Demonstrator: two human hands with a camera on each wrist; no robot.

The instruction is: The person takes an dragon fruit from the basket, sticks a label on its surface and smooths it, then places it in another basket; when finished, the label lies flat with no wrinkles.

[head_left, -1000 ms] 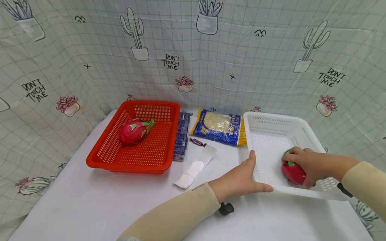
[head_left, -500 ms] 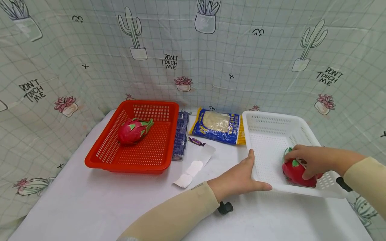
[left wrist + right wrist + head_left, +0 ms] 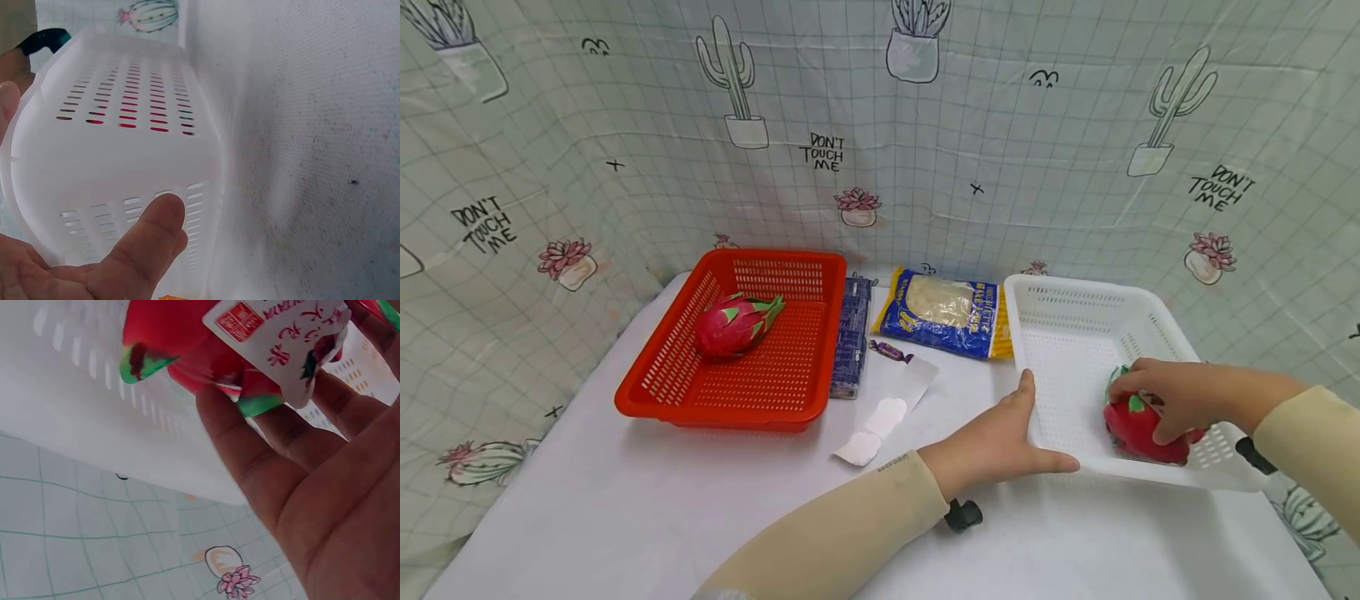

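Head view: right grip (image 3: 1187, 398) apparently snug round red fruit (image 3: 1144, 435), left grip (image 3: 994, 446) wide against white basket (image 3: 1067, 358), blue packet (image 3: 940, 313) alongside.

red green-tipped item (image 3: 1129, 427) | white printed label (image 3: 281, 347) | inside perforated white basket (image 3: 1060, 371)

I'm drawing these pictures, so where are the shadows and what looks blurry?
Head view: soft shadows below the red basket and white basket; left wrist view: a hazy look, the table greyish; right wrist view: the right hand dim, the white basket blurry.
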